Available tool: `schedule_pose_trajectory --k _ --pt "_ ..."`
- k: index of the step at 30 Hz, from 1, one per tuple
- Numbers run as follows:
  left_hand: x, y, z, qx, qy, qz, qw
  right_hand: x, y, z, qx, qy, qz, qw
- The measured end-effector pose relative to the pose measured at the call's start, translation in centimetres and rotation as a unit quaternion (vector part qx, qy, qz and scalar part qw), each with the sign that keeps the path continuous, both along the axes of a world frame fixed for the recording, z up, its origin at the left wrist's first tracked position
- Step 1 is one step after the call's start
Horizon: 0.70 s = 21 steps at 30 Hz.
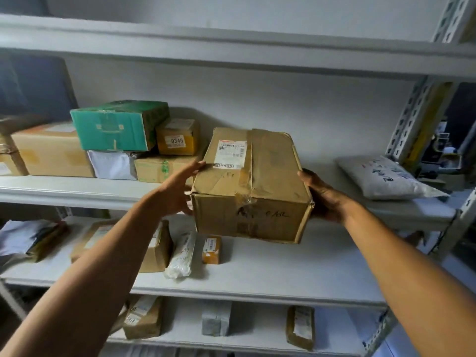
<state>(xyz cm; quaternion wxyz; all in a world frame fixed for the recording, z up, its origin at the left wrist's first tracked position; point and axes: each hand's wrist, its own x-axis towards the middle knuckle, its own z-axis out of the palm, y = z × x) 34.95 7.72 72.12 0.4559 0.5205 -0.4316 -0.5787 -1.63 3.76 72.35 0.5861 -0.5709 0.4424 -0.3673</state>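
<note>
A worn brown cardboard box (251, 186) with a white shipping label and brown tape sits between my two hands, its near end sticking out past the front edge of the middle shelf (77, 191). My left hand (177, 189) presses flat against the box's left side with straight fingers. My right hand (322, 194) holds the right side, fingers reaching along it and partly hidden behind the box.
Left on the same shelf are a green box (118, 124), a small yellow box marked 0346 (177, 137), a white parcel (113, 164) and brown cartons. A white padded bag (383, 177) lies right. Lower shelves hold several small parcels. A metal upright (412, 119) stands at right.
</note>
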Motion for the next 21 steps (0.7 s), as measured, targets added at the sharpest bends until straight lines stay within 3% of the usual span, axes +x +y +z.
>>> schedule_pose_trajectory --k 3,9,13,21 --pt "-0.2 3.3 -1.3 -0.030 0.023 0.011 0.999 -0.5 2.4 -1.1 -0.016 -0.017 0.000 1.000" --pt "-0.2 9.3 -4.6 -0.049 -0.017 -0.041 0.998 -2.3 7.2 -4.8 0.093 0.008 0.011 0.996" --pt "-0.2 13.8 -7.3 -0.016 -0.018 -0.094 0.995 -3.0 10.2 -6.8 0.081 0.011 0.005 0.997" --pt "1.3 16.6 -9.5 -0.010 -0.082 -0.203 0.976 -3.1 14.4 -8.8 0.037 0.041 0.127 0.990"
